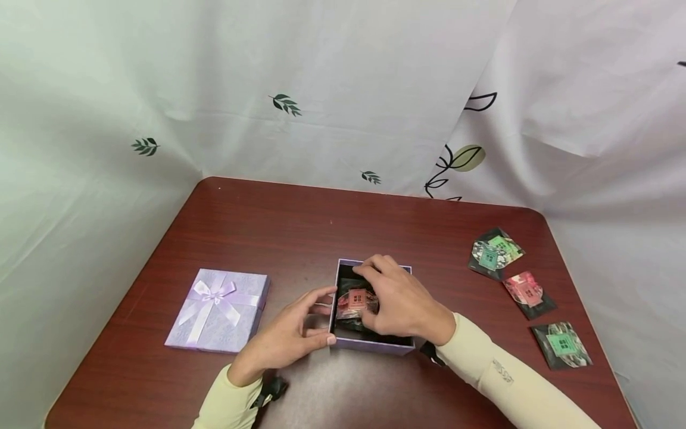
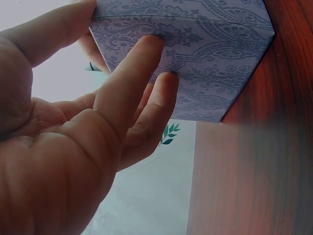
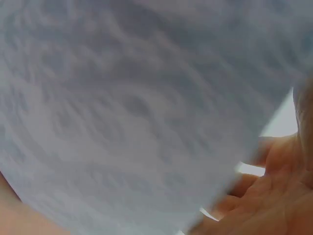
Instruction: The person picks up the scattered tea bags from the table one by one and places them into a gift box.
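A lavender patterned gift box (image 1: 373,345) stands uncovered in the middle of the table, its inside black. My left hand (image 1: 292,330) touches the box's left side with extended fingers, its thumb at the near left corner. In the left wrist view, fingertips (image 2: 151,46) rest against the patterned wall. My right hand (image 1: 399,298) reaches into the box from the right and grips a small dark packet with a red label (image 1: 358,299) between curved fingers and thumb. Its far fingertips lie partly hidden. The blurred box wall (image 3: 122,117) fills most of the right wrist view.
On the left lies the box's lavender lid (image 1: 225,310) with a ribbon bow. Along the right side are overlapping green-labelled packets (image 1: 495,253), a red-labelled packet (image 1: 529,295) and another green-labelled packet (image 1: 561,345). A white patterned curtain (image 1: 321,89) hangs behind the dark red table (image 1: 300,220).
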`<state>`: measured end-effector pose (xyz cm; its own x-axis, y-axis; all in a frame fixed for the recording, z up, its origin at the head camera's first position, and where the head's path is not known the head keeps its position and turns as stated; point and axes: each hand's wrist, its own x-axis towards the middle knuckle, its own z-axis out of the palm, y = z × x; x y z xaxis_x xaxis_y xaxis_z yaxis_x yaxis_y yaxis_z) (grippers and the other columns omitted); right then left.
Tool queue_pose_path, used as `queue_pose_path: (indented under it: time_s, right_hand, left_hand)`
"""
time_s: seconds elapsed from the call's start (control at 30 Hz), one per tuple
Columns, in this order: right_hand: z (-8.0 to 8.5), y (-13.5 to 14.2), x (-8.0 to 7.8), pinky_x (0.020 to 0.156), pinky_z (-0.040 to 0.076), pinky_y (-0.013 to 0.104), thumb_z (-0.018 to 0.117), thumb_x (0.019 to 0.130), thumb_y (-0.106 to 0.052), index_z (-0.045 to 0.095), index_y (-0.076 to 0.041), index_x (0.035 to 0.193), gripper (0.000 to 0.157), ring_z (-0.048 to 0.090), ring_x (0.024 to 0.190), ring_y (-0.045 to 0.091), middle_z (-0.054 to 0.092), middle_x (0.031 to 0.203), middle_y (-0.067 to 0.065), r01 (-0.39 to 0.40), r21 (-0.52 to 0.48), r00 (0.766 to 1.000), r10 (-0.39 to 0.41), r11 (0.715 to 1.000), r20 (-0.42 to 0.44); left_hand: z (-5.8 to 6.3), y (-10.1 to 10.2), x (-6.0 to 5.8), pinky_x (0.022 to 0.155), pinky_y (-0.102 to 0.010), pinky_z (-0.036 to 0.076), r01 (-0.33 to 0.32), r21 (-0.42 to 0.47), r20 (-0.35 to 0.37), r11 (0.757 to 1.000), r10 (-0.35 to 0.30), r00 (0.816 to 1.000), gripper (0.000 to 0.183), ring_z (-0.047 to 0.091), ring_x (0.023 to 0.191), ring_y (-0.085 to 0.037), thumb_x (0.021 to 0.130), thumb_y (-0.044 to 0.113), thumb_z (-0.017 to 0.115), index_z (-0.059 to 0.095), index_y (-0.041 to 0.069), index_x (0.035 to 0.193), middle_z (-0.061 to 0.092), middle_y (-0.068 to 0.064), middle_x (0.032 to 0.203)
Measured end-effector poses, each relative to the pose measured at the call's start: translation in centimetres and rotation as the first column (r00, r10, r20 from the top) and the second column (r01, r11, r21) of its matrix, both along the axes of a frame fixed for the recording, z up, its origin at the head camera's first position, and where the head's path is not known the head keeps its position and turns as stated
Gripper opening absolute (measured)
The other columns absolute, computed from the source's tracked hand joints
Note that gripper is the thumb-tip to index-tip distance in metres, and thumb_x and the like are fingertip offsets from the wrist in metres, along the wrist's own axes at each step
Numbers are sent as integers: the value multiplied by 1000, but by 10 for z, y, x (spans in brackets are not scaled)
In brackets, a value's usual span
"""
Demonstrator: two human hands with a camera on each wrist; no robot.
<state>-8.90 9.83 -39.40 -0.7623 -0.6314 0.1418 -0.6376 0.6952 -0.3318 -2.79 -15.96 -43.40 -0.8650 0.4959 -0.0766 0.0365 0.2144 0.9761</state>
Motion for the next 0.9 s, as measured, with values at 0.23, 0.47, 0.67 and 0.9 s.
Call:
queue_pose_path:
  time_s: [0.23, 0.47, 0.67, 0.9]
  right_hand:
    - [13, 20, -7, 100, 59, 41, 84, 78, -33, 65, -11, 141, 69, 57, 119, 18, 62, 129, -1, 60, -73, 998, -61, 996, -7]
    - [18, 47, -17, 104, 57, 48, 84, 80, -31, 64, -10, 142, 69, 58, 126, 24, 62, 134, 4, 127, -125, 992, -128, 984, 2]
    - [16, 74, -28, 107, 53, 53, 85, 78, -29, 63, -7, 142, 71, 58, 129, 31, 62, 136, 9, 206, -139, 978, -207, 969, 9]
    - [9, 101, -39, 106, 52, 59, 86, 80, -26, 61, -6, 144, 72, 56, 130, 36, 61, 137, 14, 270, -127, 963, -267, 955, 38]
  left_hand:
    - [0, 0, -1, 101, -29, 62, -12, -11, 10, 1000, 12, 1000, 84, 57, 136, -46, 94, 11, 81, 34, 6, 163, 50, -28, 149]
    - [0, 0, 0, 101, -28, 62, -20, -29, 10, 999, 21, 1000, 84, 56, 136, -44, 93, 13, 82, 35, 8, 163, 50, -26, 150]
    - [1, 1, 0, 100, -29, 62, -18, -37, -3, 999, 18, 1000, 85, 57, 135, -43, 93, 14, 82, 35, 7, 163, 51, -27, 150]
    - [1, 0, 0, 101, -29, 62, -9, -26, -8, 1000, 9, 1000, 84, 57, 135, -45, 94, 14, 82, 34, 6, 162, 50, -28, 149]
